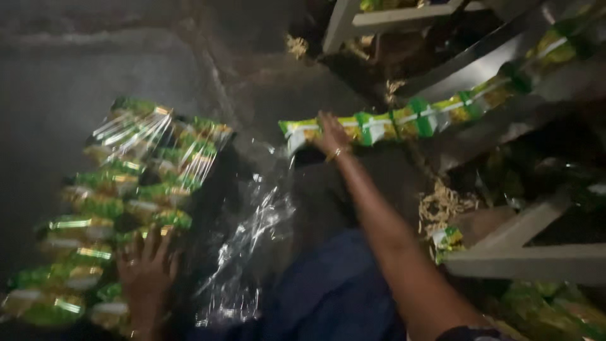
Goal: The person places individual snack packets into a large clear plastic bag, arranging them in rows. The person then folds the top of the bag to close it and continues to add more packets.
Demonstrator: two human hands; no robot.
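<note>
One strip of green-yellow packets (404,120) seen, long axis running from lower left up to upper right along metal chute (480,50); near end gripped by right hand (331,136), fingers closed over it. Left hand (146,271) laid flat, fingers spread, on one stack of packet strips (120,202). One clear plastic sheet (252,240) between.

Dark concrete floor (57,95), stacked green-yellow snack packets (126,189) on it, clear plastic wrap (252,240), scattered noodle crumbs (442,205)
</note>
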